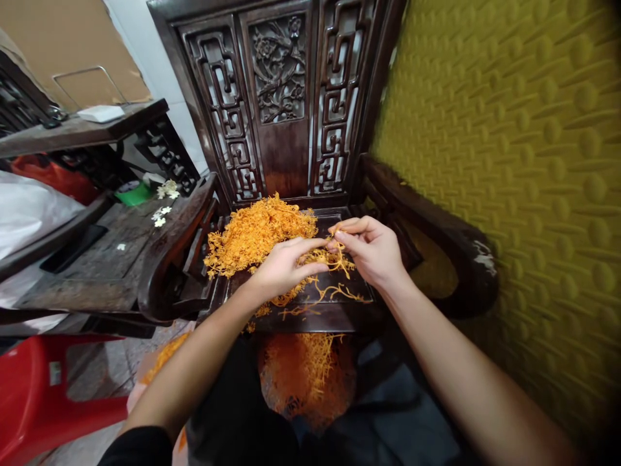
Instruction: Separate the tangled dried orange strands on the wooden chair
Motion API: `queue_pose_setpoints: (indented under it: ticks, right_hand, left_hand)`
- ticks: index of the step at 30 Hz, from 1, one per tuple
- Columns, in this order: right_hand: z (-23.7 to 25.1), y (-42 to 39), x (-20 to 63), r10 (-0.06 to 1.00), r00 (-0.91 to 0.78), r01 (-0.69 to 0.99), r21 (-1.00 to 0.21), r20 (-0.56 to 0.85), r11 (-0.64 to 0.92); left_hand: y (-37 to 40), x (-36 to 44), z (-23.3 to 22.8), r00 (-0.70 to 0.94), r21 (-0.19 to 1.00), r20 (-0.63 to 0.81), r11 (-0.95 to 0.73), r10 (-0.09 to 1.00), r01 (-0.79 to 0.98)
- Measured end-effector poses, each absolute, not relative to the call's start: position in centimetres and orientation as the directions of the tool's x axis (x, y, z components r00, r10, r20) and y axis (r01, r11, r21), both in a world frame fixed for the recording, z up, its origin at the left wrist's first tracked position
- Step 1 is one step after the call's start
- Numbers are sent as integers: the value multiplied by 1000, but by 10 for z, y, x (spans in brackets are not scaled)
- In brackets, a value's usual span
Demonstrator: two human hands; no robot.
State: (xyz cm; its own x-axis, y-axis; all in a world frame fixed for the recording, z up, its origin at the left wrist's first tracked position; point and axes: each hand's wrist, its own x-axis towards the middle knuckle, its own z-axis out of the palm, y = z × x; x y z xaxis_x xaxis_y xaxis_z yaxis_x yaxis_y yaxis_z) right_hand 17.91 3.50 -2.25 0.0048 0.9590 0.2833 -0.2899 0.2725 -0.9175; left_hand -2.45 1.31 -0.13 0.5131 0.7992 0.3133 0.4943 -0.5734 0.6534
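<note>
Both forearms are extending forward and inward from the lower edge of the view, converging over the seat of a dark carved wooden chair [284, 149]. The left hand [281, 266] is lying palm-down, wrist slightly bent, with its fingers curling together and the fingertips pinching a small tuft of orange strands [330, 257]. The right hand [371, 249] is sitting just beside it, knuckles up, thumb and forefinger closing on the same tuft from the opposite side; the remaining fingers are arching loosely above. The fingertips of the two hands are nearly touching, with the tuft stretching between them.

The strands are thin, curly and bright orange, resembling dried threads tangled together. The pinched tuft is hanging just above the chair seat [339, 310], with several loose strands trailing down onto the dark wood below the hands. A large heap of the same material [257, 230] is resting on the rear left part of the seat, touching the left hand. A further batch of orange strands [310, 375] is lying below the front edge of the seat, between the forearms; its container is not clearly discernible.

A yellow textured wall [524, 162] is standing to the right of the chair. A dark wooden side table [111, 252] is standing to the left, carrying small white flowers [160, 217]. A red plastic stool [33, 395] is occupying the lower left corner.
</note>
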Motion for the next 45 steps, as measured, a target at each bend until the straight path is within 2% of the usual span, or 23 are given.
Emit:
queue_pose_setpoints:
  ticks: [2,5,8,10,14,20,23,25,27,29,32,36,38,41,43,45]
  right_hand:
    - [-21,34,177,973,-13,-296,-931,229,215]
    - [-20,31,174,991,-110,-312,-950,73,35]
    - [-23,26,168,975,-215,-211,-973,-46,-93]
    - [-27,24,163,972,-231,-146,-987,-29,-65]
    - [-31,23,158,981,-163,-109,-990,107,90]
    - [-35,23,157,972,-85,126,-965,219,228]
    - [-36,34,159,983,8,21,-983,184,184]
    - [-35,47,169,981,161,-143,-981,107,130]
    - [-34,59,184,961,275,-264,-959,27,103]
    - [-32,64,200,973,229,-303,-951,-11,60]
    - [-31,60,211,994,107,-307,-951,-4,29]
    - [-27,50,208,994,111,-342,-939,-15,24]
    - [-24,47,203,992,126,-350,-936,-24,22]
    - [-20,42,195,988,153,-322,-945,5,54]
    - [-19,38,187,989,138,-274,-958,42,80]
    - [-20,33,179,992,94,-223,-970,78,97]
  left_hand:
    - [17,-26,-5,499,609,350,-597,793,522]
    - [21,-30,-8,415,534,369,-555,832,638]
    - [20,-31,-8,350,462,345,-482,871,744]
    - [18,-29,-7,343,431,336,-467,877,772]
    - [13,-25,-7,393,425,342,-513,854,745]
    - [10,-22,-8,431,423,408,-585,805,692]
    - [3,-16,0,361,504,427,-550,829,666]
    - [-5,-15,7,290,666,357,-460,888,588]
    - [-12,-19,13,256,855,213,-307,943,418]
    - [-14,-27,15,280,973,69,-126,957,192]
    - [-6,-40,15,284,996,-38,59,958,-66]
    - [8,-48,11,174,969,-83,121,981,-216]
    - [11,-46,8,153,969,-131,159,980,-188]
    - [11,-40,4,149,989,-144,149,978,-22]
    - [11,-34,2,121,989,-26,8,992,146]
    - [11,-29,0,148,936,99,-143,984,323]
